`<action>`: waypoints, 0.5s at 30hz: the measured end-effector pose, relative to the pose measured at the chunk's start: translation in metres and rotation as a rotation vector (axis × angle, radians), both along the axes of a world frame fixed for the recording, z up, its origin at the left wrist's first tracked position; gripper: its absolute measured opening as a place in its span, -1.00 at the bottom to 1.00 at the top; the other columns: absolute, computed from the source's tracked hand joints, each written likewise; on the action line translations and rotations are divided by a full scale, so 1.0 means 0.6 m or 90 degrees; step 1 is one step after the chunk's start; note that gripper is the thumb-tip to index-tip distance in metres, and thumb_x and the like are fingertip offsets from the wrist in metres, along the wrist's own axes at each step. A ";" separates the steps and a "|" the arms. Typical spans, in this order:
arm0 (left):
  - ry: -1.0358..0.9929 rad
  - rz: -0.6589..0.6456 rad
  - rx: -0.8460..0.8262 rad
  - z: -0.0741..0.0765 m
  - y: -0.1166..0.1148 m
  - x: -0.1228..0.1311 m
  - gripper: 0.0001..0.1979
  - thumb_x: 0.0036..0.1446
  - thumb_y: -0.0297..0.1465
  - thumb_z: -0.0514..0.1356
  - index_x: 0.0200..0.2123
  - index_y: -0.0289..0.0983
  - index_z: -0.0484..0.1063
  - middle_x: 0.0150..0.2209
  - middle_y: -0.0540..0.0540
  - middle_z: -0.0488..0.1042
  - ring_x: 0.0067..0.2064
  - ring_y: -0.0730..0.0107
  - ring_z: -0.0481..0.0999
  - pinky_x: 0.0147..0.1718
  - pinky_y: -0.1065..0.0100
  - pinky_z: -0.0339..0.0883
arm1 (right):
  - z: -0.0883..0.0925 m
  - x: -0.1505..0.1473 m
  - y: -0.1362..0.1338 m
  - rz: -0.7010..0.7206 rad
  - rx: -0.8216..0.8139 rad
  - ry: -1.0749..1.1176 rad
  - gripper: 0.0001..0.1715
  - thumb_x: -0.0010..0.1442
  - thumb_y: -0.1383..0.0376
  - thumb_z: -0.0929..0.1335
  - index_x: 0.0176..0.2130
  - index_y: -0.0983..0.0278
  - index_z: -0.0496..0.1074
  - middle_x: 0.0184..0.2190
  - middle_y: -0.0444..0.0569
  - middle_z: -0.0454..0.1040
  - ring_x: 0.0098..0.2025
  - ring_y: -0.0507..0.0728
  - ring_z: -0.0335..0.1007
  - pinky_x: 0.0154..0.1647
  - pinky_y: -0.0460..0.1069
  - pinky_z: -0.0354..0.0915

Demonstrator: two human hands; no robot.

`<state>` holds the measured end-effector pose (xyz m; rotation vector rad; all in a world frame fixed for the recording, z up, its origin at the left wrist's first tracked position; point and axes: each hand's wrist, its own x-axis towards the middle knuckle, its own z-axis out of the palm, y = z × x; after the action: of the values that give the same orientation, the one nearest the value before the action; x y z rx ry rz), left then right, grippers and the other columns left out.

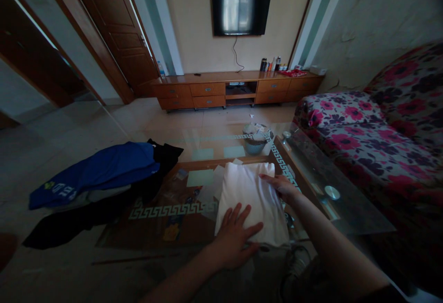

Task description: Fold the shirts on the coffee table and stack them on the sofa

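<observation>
A folded white garment (pixel 249 197) lies on a glass coffee table (pixel 349 210) in front of me. My left hand (pixel 235 236) rests flat on its near edge, fingers spread and open. My right hand (pixel 282 185) lies on its right side, fingers stretched along the cloth. Neither hand grips anything.
A blue garment (pixel 100 169) lies over black clothing (pixel 86 213) on the table's left part. A small bin with waste (pixel 255 139) stands on the floor beyond. A floral sofa (pixel 374 132) runs along the right. A wooden TV cabinet (pixel 235 88) and wall TV (pixel 241 10) are at the back.
</observation>
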<state>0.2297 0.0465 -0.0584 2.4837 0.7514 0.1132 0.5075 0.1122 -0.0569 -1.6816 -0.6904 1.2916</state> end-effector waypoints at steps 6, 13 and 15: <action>-0.191 0.175 -0.147 0.014 0.032 -0.007 -0.65 0.24 -0.36 0.18 0.09 -0.17 0.48 0.08 -0.18 0.49 0.10 0.16 0.48 0.15 0.07 0.34 | -0.002 -0.016 0.008 -0.001 0.116 -0.108 -0.47 -0.12 0.12 0.60 -0.21 0.31 0.47 -0.28 0.07 0.62 -0.25 0.21 0.55 -0.24 0.03 0.45; -0.455 0.598 -0.263 -0.003 0.128 -0.046 -0.09 -0.07 -0.21 0.46 0.29 -0.25 0.15 0.29 -0.39 0.26 0.32 -0.05 0.29 0.23 -0.03 0.25 | 0.102 -0.030 -0.022 0.231 0.210 0.128 -0.36 -0.06 0.15 0.59 -0.02 0.21 0.41 -0.15 -0.05 0.61 -0.22 0.15 0.56 -0.16 0.04 0.46; -0.541 0.543 -0.426 0.008 0.136 -0.053 0.01 -0.16 -0.16 0.53 0.31 -0.23 0.16 0.31 -0.40 0.29 0.32 -0.08 0.32 0.24 -0.03 0.25 | 0.121 -0.027 -0.034 0.248 0.195 0.187 -0.33 -0.08 0.18 0.61 -0.01 0.20 0.42 -0.17 -0.06 0.62 -0.26 0.14 0.57 -0.18 0.04 0.46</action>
<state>0.1977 0.1281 -0.0535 1.1711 1.1314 0.9648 0.4915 0.0920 0.0159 -1.1149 -1.0101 1.5707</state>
